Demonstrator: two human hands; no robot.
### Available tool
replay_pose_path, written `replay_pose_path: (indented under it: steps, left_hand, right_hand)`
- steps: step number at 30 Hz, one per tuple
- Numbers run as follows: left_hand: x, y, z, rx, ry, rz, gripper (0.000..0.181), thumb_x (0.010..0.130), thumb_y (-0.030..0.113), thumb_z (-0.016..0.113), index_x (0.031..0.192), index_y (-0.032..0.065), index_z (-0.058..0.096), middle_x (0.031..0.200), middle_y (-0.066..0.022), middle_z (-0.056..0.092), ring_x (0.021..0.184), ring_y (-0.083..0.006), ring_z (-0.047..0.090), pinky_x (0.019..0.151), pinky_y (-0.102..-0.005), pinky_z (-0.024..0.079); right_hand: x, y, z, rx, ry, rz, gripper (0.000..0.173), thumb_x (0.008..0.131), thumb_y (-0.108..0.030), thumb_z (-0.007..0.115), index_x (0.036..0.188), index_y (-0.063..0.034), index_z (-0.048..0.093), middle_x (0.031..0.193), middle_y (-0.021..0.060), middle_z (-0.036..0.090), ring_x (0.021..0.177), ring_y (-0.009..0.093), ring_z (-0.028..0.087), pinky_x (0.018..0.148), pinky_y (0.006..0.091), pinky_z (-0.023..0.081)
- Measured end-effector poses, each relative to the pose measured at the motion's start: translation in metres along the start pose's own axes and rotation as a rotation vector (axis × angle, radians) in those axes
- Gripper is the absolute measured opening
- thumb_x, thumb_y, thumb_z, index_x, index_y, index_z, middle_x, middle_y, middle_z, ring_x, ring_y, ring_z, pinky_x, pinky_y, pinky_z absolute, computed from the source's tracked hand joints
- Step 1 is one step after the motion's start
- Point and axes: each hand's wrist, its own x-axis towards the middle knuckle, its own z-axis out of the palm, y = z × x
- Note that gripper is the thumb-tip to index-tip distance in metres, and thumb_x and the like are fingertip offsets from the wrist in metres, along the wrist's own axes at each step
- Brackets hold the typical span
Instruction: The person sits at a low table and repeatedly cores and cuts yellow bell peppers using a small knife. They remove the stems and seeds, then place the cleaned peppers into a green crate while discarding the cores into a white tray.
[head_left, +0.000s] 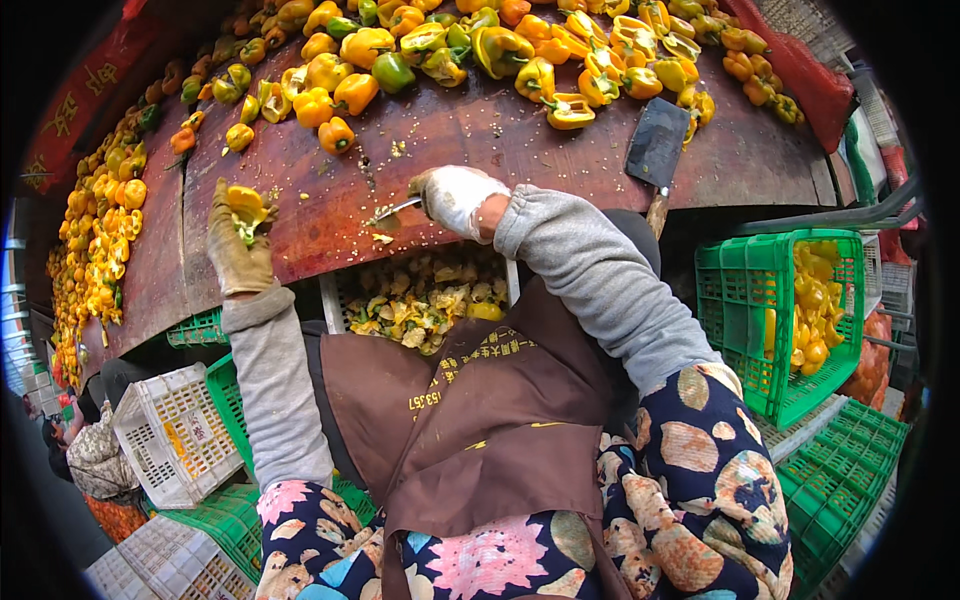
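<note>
My left hand (238, 244), in a soiled tan glove, holds a cut piece of yellow bell pepper (247, 212) with its pale green inside showing, over the near left part of the reddish wooden table (300, 225). In a stained white glove, my right hand (456, 196) is closed round a small metal tool (394, 211), perhaps a knife, whose tip points left just above the tabletop. Pepper seeds and scraps are scattered beneath it. Whole and halved yellow, orange and green bell peppers (356, 94) are spread across the far side of the table.
A cleaver (658, 142) lies at the right table edge, its handle overhanging. Below the near edge, a white crate (331, 304) holds pepper cores and scraps. A green crate (787, 315) of peppers stands right. More crates (176, 435) and a crouching person (101, 457) are at left.
</note>
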Motion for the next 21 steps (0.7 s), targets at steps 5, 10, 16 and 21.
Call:
replay_pose_path:
  steps: [5, 10, 16, 21]
  left_hand:
    - [-0.033, 0.055, -0.137, 0.809, 0.244, 0.276, 0.036, 0.091, 0.034, 0.068, 0.108, 0.0028, 0.063, 0.088, -0.0057, 0.064, 0.077, -0.0119, 0.063, 0.065, -0.0227, 0.049]
    - [-0.073, 0.038, -0.334, 1.741, 0.104, -0.217, 0.073, 0.076, 0.028, 0.078, 0.134, -0.0066, 0.05, 0.128, -0.0221, 0.058, 0.119, -0.0281, 0.056, 0.101, -0.0329, 0.043]
    - [-0.11, 0.041, -0.102, 0.478, -0.163, 0.134, 0.044, 0.093, 0.013, 0.064, 0.133, -0.002, 0.052, 0.13, -0.0111, 0.057, 0.118, -0.0172, 0.055, 0.099, -0.0276, 0.045]
    - [-0.125, -0.04, 0.019, 0.805, -0.747, 0.067, 0.053, 0.086, 0.023, 0.074, 0.131, 0.0027, 0.055, 0.122, -0.0132, 0.064, 0.11, -0.0211, 0.061, 0.094, -0.0298, 0.047]
  right_hand:
    - [-0.012, 0.045, -0.049, -0.076, -0.102, 0.146, 0.022, 0.086, -0.016, 0.056, 0.103, -0.0092, 0.068, 0.091, 0.0165, 0.07, 0.085, 0.033, 0.068, 0.078, 0.0429, 0.052]
    - [-0.041, 0.02, 0.029, -0.071, -0.144, -0.029, 0.027, 0.087, -0.015, 0.054, 0.106, -0.0023, 0.068, 0.101, 0.0203, 0.069, 0.091, 0.037, 0.067, 0.081, 0.0418, 0.052]
    - [-0.022, 0.03, 0.051, 0.093, -0.269, -0.099, 0.023, 0.089, -0.007, 0.05, 0.108, -0.0062, 0.061, 0.082, 0.0032, 0.065, 0.069, 0.022, 0.063, 0.063, 0.0332, 0.051]
    - [-0.039, -0.025, 0.017, 0.051, -0.213, -0.236, 0.021, 0.088, -0.01, 0.053, 0.107, -0.0067, 0.063, 0.094, 0.0121, 0.069, 0.08, 0.03, 0.066, 0.07, 0.0355, 0.053]
